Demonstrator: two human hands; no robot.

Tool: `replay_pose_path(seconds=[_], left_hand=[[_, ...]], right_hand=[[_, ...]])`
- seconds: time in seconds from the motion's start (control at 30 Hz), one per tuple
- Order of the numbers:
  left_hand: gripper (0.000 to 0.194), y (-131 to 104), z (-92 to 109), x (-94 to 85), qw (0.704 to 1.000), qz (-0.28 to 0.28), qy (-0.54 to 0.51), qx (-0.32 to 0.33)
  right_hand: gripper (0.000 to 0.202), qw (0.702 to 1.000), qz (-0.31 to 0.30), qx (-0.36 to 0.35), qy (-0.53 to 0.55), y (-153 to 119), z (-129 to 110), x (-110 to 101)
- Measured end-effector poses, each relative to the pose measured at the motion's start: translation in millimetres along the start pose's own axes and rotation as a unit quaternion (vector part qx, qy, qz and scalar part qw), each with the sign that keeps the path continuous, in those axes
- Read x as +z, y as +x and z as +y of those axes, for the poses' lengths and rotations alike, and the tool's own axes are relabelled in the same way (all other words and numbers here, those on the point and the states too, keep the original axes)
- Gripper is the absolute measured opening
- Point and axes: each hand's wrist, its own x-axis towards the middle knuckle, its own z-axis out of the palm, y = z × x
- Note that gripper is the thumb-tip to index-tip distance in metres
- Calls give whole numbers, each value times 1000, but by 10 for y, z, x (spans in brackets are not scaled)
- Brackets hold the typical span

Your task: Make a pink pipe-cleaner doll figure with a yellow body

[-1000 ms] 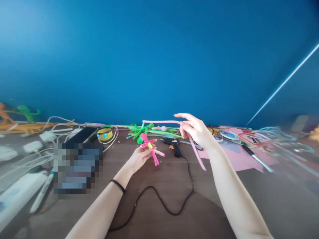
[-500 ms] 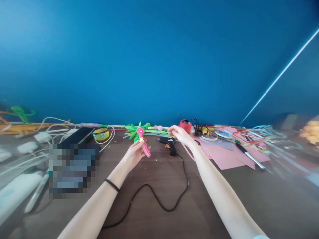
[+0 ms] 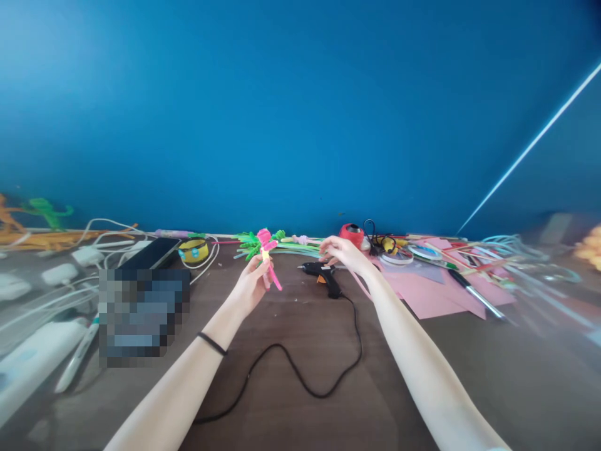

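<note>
My left hand (image 3: 252,282) is closed around a small pink figure (image 3: 264,241) with a yellow band at its middle. It looks bent from pipe cleaners, and one pink leg hangs below my fingers. Just behind it lie green fuzzy pipe cleaners (image 3: 248,243), partly hidden by the figure. My right hand (image 3: 342,254) hovers above and beside a black glue gun (image 3: 322,270) on the table. Its fingers are loosely curved and a little apart, with nothing visible between them. The glue gun's nozzle points left, and its black cord (image 3: 300,382) curls toward me between my forearms.
A phone (image 3: 154,254), a yellow tape roll (image 3: 193,252) and white cables (image 3: 101,241) sit left. Orange and green figures (image 3: 44,210) are at far left. Pink paper sheets (image 3: 436,294), a black-handled cutter (image 3: 474,294) and a red round object (image 3: 351,236) lie right, before the blue wall (image 3: 300,113).
The pink figure has turned in my left hand, and its upper part is raised and spread more. My right hand has shifted only slightly. The view has swung a little.
</note>
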Motion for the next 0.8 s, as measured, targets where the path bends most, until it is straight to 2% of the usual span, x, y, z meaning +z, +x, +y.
replay_pose_path(seconds=[0.07,0.13,0.27,0.33,0.47,0.63,0.8], left_hand=[[13,1,31,14,1000,7,11,8],[13,2,59,28,1000,4,14,11],[14,16,89,41,1000,2,2,19],[17,27,89,38,1000,7,3,26],[19,35,82,44,999,8,19,34],[22,17,89,102,999,16,26,22],[9,-11,111,143,999,-13,40,32]], right_hand=[[16,999,28,-28,9,-58,-157,-39],[21,998,29,-52,21,-134,-324,-92],[37,999,-16,-28,23,-322,-591,-214],[33,999,-25,-23,21,-394,-661,-256],[23,998,-55,-31,30,-431,-707,-249],[23,998,-46,-34,38,-383,-710,-170],[24,998,-40,-25,36,-349,-667,-156]])
